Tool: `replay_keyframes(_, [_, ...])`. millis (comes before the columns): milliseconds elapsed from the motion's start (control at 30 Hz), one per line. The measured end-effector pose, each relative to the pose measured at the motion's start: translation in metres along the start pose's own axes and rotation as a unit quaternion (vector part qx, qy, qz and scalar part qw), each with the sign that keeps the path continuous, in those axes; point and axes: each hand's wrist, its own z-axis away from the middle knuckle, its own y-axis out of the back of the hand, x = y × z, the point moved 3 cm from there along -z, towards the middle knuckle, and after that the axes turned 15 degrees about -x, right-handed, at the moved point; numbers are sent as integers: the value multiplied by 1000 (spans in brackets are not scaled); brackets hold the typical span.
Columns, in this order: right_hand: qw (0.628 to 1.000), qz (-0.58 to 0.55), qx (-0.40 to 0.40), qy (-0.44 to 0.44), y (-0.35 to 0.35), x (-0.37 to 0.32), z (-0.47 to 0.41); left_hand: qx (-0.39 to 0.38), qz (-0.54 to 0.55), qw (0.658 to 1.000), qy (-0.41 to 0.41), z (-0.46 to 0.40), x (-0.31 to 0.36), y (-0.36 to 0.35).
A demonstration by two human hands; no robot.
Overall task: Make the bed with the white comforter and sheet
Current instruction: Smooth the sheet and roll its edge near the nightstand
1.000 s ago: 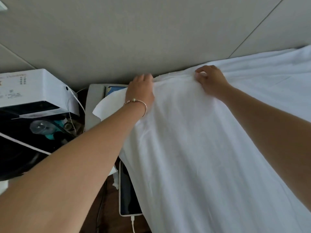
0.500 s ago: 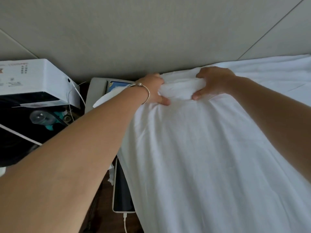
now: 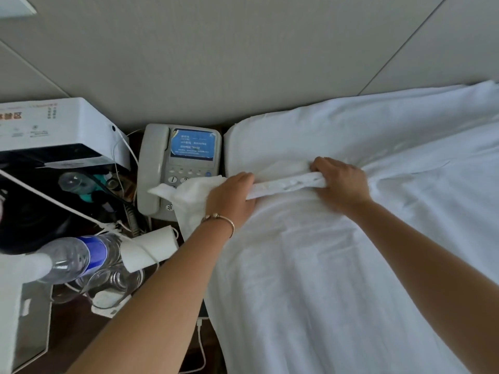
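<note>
While the water bottle point(image 3: 81, 256) and desk telephone point(image 3: 179, 168) crowd the nightstand at left, the left hand point(image 3: 229, 197) grips the bunched top hem of the white comforter point(image 3: 310, 265), fingers curled over it. That rolled edge runs left to right across the bed's head end, between both hands. Farther right, the right hand point(image 3: 341, 182) clamps the same hem, arm outstretched, bare sheet point(image 3: 270, 141) beyond

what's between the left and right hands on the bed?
Head view: a bunched, rolled edge of the white comforter spans from the left hand to the right hand; both grip it.
</note>
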Motion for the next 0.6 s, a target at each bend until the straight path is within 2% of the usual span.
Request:
replay_keyframes(100, [996, -23, -81, 19, -4, -1, 27, -23, 94, 995, -33, 26, -6, -20])
replay_keyframes(167, [984, -77, -160, -4, -5, 1, 39, -47, 172, 983, -29, 40, -5, -21])
replay_keyframes(233, [968, -152, -195, -46, 2, 0, 42, -87, 248, 964, 33, 43, -1, -14])
replay_keyframes(267, [959, -179, -206, -80, 9, -1, 36, -101, 253, 959, 78, 40, 0, -10])
replay_keyframes(333, [938, -192, -235, -166, 21, -2, 21, -114, 180, 965, 155, 27, 2, 2])
replay_keyframes(400, [934, -155, -245, -209, 29, -4, 5, -105, 46, 976, 187, 13, 5, 16])
replay_keyframes(500, [948, -36, -228, -217, 34, -14, -12, -64, -103, 981, 150, -5, 9, 27])
replay_keyframes(600, [966, 73, -198, -152, 35, -20, -33, -73, -133, 984, 95, -22, 11, 28])
